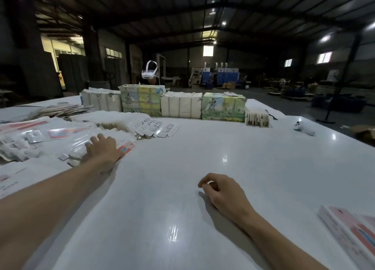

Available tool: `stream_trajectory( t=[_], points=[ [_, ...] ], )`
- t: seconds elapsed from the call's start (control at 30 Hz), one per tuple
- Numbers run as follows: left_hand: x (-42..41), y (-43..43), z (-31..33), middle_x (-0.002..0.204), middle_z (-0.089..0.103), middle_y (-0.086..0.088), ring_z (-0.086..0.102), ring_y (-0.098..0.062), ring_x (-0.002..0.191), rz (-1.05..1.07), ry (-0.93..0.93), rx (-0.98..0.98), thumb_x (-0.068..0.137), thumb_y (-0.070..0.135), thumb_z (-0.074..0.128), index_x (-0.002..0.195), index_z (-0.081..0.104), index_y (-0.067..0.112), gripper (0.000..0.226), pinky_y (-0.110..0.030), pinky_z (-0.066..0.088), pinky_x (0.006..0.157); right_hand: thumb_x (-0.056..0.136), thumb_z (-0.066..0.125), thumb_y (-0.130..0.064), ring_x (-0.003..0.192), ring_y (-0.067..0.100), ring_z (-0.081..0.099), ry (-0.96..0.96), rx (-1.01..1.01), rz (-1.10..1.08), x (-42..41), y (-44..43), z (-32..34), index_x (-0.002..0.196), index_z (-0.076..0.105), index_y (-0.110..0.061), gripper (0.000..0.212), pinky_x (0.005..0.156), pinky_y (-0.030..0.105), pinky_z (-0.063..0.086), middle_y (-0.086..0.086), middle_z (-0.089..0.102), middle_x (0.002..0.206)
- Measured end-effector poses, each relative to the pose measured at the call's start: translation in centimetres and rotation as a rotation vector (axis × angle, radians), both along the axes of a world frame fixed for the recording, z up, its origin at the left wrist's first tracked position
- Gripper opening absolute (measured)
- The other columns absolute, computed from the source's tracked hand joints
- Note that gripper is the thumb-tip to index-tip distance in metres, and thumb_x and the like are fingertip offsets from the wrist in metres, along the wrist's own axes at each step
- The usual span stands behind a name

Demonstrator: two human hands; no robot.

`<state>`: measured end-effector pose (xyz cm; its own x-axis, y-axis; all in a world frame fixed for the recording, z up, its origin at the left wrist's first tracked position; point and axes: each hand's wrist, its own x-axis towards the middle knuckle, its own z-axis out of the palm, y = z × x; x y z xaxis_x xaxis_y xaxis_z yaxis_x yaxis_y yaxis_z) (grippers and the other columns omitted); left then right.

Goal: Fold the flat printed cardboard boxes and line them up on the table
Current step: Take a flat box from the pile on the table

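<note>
- Fingers straight, your left hand (pixel 103 148) is pressing on the flat boxes (pixel 60 135) at the left.
- Your right hand (pixel 221 190) is resting empty, loosely curled, on the near table (pixel 182 158).

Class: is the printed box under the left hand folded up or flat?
Flat: the printed box lies as a thin sheet on the pile beneath the left hand.

Dim warehouse with dark roof beams (pixel 203 8), bright windows (pixel 208 50), white table (pixel 203 148).
</note>
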<state>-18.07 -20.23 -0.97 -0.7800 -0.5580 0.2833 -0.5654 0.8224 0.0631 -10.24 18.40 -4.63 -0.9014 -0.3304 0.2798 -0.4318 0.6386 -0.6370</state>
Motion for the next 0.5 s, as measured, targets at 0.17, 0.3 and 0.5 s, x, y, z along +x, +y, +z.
stream_trajectory(
  t=[0.17,0.3,0.5],
  points=[
    [0.1,0.4,1.5,0.143,0.044,-0.021,0.044,-0.039,0.130,0.010,-0.015,0.021,0.087,0.057,0.078,0.137,0.052,0.006,0.076,-0.047,0.041,0.107,0.098,0.055,-0.022,0.052,0.004,0.058,0.002,-0.007,0.014,-0.1,0.1,-0.1,0.097,0.072,-0.030,0.019,0.062,0.024,0.043,-0.016,0.063,0.057],
    [0.2,0.2,1.7,0.142,0.048,-0.016,0.045,-0.036,0.128,0.022,-0.056,-0.121,0.084,0.062,0.078,0.129,0.061,0.015,0.068,-0.045,0.043,0.105,0.097,0.057,-0.024,0.056,0.004,0.057,0.007,0.008,0.009,-0.2,0.1,-0.2,0.098,0.074,-0.032,0.019,0.064,0.024,0.044,-0.019,0.060,0.056],
    [0.3,-0.5,2.4,0.105,0.062,-0.008,0.061,-0.029,0.090,-0.102,0.012,0.003,0.094,0.054,0.069,0.126,0.056,0.013,0.054,-0.035,0.051,0.070,0.097,0.057,-0.027,0.063,0.000,0.057,0.011,0.029,-0.003,-0.3,0.1,-0.2,0.098,0.074,-0.033,0.018,0.065,0.022,0.043,-0.026,0.059,0.060]
  ],
)
